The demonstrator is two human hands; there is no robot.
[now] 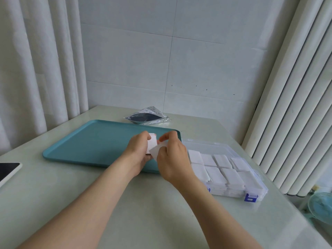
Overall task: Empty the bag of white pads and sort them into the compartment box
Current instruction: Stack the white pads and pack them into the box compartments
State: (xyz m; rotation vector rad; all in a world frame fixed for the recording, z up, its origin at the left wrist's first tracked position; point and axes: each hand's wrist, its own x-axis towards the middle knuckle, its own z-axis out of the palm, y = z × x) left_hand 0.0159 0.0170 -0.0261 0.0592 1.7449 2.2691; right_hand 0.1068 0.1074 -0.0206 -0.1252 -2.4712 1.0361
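Note:
Both hands meet over the right end of the teal tray [86, 142]. My left hand [137, 154] grips a small stack of white pads [152, 143], held upright. My right hand [173, 159] pinches one white pad [156, 150] at the front of that stack, tilted toward me. The clear compartment box [258, 192] lies open to the right of the tray, its compartments filled with white pads [215, 174]. The opened bag [146, 117], silver with a dark inside, lies flat on the table behind the tray.
The pale table [143, 203] runs to a tiled wall at the back. A tablet with a dark screen [8, 170] lies at the left edge. Curtains hang at left and right. A pale blue fan [320, 206] stands low at the right, off the table.

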